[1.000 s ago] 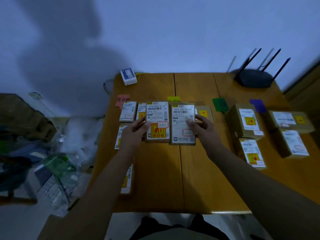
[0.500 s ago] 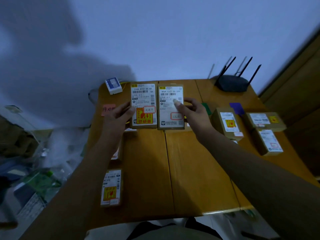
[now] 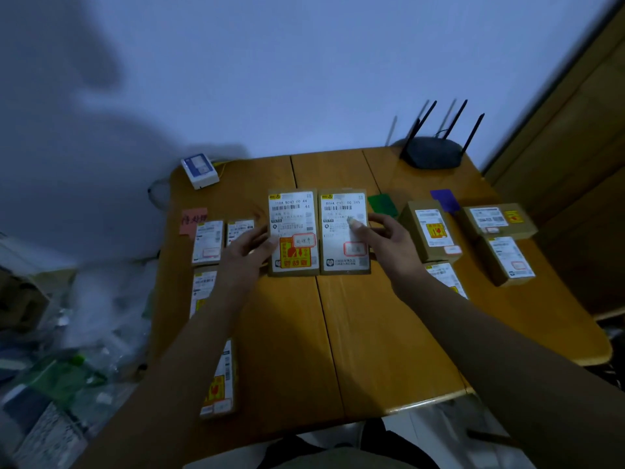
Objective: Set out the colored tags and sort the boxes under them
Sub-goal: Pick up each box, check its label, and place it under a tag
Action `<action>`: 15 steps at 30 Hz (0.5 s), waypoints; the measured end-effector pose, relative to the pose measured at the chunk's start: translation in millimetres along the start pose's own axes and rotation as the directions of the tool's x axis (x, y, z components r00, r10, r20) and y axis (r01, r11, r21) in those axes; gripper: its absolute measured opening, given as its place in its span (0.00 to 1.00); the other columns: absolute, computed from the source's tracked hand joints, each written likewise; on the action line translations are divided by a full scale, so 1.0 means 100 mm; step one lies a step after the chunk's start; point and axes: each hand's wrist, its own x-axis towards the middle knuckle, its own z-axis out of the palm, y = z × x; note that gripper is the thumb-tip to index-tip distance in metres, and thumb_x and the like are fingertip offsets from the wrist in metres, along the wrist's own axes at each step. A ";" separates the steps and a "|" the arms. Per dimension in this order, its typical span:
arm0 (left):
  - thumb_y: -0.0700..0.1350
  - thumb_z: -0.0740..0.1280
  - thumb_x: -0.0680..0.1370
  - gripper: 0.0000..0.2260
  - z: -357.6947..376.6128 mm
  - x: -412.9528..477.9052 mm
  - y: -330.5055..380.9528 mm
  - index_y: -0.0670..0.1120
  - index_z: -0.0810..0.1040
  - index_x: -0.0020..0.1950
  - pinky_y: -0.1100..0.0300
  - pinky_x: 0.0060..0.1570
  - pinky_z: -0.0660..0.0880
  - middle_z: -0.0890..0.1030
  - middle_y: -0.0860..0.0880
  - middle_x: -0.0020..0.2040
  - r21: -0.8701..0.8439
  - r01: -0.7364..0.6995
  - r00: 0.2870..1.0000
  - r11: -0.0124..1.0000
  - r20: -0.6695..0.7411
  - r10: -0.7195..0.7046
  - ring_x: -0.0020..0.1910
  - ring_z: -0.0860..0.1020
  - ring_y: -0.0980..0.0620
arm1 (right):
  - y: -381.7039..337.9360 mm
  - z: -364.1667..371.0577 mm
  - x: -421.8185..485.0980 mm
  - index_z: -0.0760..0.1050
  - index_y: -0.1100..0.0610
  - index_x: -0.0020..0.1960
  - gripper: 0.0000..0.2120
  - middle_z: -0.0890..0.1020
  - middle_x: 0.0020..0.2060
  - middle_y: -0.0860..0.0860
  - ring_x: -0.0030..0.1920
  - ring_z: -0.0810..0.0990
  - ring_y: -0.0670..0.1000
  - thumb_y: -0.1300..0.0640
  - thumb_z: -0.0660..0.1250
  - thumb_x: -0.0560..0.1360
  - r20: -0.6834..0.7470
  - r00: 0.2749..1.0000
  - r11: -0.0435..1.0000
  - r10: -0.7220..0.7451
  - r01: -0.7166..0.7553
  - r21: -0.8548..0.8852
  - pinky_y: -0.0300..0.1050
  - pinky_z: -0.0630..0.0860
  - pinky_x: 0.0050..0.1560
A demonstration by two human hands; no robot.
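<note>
Head view: both hands, left and right, each gripped a box, raised off counter since earlier; sorting pending.

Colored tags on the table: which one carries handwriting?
The pink tag at the table's left edge; dark characters are written on it. The green tag and purple tag look blank.

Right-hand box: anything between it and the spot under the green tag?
Nothing visible blocks the way. The right hand holds the box up beside the green tag. Bare table lies near the tag; the nearest sorted box sits further right.
</note>
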 end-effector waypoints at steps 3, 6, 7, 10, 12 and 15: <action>0.42 0.71 0.80 0.17 0.03 -0.05 -0.21 0.49 0.78 0.70 0.57 0.47 0.84 0.85 0.48 0.60 0.032 0.065 0.997 0.997 0.044 -0.066 0.55 0.86 0.49 | 0.19 -0.10 -0.07 0.75 0.52 0.71 0.27 0.87 0.56 0.53 0.49 0.89 0.50 0.46 0.77 0.75 -0.017 0.997 0.998 0.069 -0.069 -0.006 0.45 0.85 0.44; 0.42 0.71 0.80 0.18 0.08 -0.11 -0.42 0.49 0.77 0.70 0.62 0.41 0.83 0.84 0.49 0.60 0.056 0.119 0.991 0.991 0.055 -0.122 0.53 0.85 0.53 | 0.38 -0.19 -0.15 0.75 0.52 0.71 0.27 0.87 0.55 0.52 0.49 0.89 0.50 0.48 0.78 0.75 -0.037 0.991 0.992 0.126 -0.127 -0.023 0.45 0.86 0.44; 0.43 0.71 0.80 0.18 0.09 -0.13 -0.49 0.50 0.77 0.70 0.62 0.40 0.82 0.83 0.49 0.61 0.071 0.134 0.989 0.988 0.053 -0.138 0.53 0.85 0.53 | 0.44 -0.22 -0.18 0.75 0.52 0.71 0.27 0.87 0.54 0.52 0.49 0.89 0.50 0.49 0.77 0.75 -0.041 0.989 0.989 0.144 -0.145 -0.029 0.45 0.85 0.43; 0.44 0.72 0.80 0.18 0.11 -0.15 -0.69 0.52 0.77 0.69 0.56 0.46 0.82 0.82 0.49 0.64 0.094 0.179 0.981 0.979 0.054 -0.185 0.56 0.83 0.51 | 0.58 -0.30 -0.23 0.75 0.53 0.71 0.25 0.86 0.53 0.52 0.46 0.89 0.48 0.51 0.77 0.76 -0.029 0.982 0.981 0.189 -0.190 -0.035 0.42 0.85 0.39; 0.45 0.72 0.79 0.18 0.13 -0.15 -0.80 0.53 0.76 0.69 0.55 0.48 0.80 0.81 0.50 0.65 0.103 0.199 0.977 0.975 0.059 -0.206 0.57 0.83 0.52 | 0.67 -0.34 -0.24 0.76 0.53 0.70 0.24 0.86 0.53 0.53 0.45 0.89 0.46 0.52 0.76 0.76 -0.020 0.977 0.976 0.213 -0.213 -0.034 0.40 0.84 0.38; 0.45 0.72 0.79 0.15 0.17 -0.15 -0.91 0.58 0.78 0.64 0.55 0.48 0.80 0.82 0.51 0.63 0.101 0.207 0.976 0.973 0.054 -0.213 0.55 0.84 0.54 | 0.81 -0.40 -0.21 0.76 0.52 0.68 0.22 0.87 0.53 0.54 0.45 0.89 0.45 0.53 0.77 0.76 -0.019 0.973 0.972 0.231 -0.231 -0.033 0.38 0.84 0.36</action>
